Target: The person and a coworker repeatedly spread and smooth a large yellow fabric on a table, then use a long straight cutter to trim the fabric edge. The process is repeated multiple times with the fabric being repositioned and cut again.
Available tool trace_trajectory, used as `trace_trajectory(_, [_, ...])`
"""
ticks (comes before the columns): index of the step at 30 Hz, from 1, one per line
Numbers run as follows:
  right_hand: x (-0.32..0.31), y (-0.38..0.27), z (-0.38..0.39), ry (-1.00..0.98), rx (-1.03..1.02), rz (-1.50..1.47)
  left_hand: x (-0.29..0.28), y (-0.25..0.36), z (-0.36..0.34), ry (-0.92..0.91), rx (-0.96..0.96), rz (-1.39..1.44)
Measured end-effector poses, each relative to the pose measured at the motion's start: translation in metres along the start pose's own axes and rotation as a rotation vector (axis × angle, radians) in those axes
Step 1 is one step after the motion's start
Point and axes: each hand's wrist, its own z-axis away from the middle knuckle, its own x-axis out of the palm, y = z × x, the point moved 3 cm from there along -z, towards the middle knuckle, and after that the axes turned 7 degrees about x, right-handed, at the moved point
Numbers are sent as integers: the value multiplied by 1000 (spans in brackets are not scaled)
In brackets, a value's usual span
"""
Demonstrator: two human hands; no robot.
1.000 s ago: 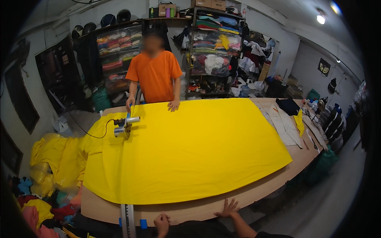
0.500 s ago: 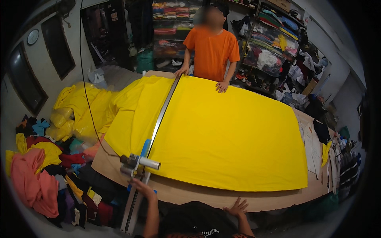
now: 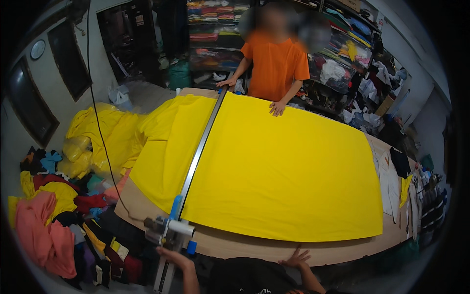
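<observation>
Beside the rail-mounted cloth cutter (image 3: 169,232) over the table's (image 3: 230,246) near edge toward its left corner, the left hand (image 3: 173,257) is lying, grip impossible to tell, while the right hand (image 3: 296,257), fingers apart, is resting along that edge, sensibly clear of the rail (image 3: 199,149).
</observation>
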Motion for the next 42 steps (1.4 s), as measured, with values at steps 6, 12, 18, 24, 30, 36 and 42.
trace_trajectory(6, [10,5,-13,99,-12,16,205,66,4,-846,42,-28])
trace_trajectory(12, [-3,-1,19,124,28,-115,282,190,158,-1559,382,411])
trace_trajectory(18, [-4,7,33,236,-48,-175,182,114,208,-1830,246,174])
trace_trajectory(24, [-94,-13,82,133,-526,-647,-13,-21,73,-898,-577,-15])
trace_trajectory(30, [-190,-168,80,676,-773,-1006,-134,-52,17,-180,-804,589])
trace_trajectory(36, [-148,-384,58,906,-960,-357,-120,-58,11,-15,-839,988])
trace_trajectory(42, [-41,-490,117,858,-1100,85,-125,-51,14,-147,-772,1039])
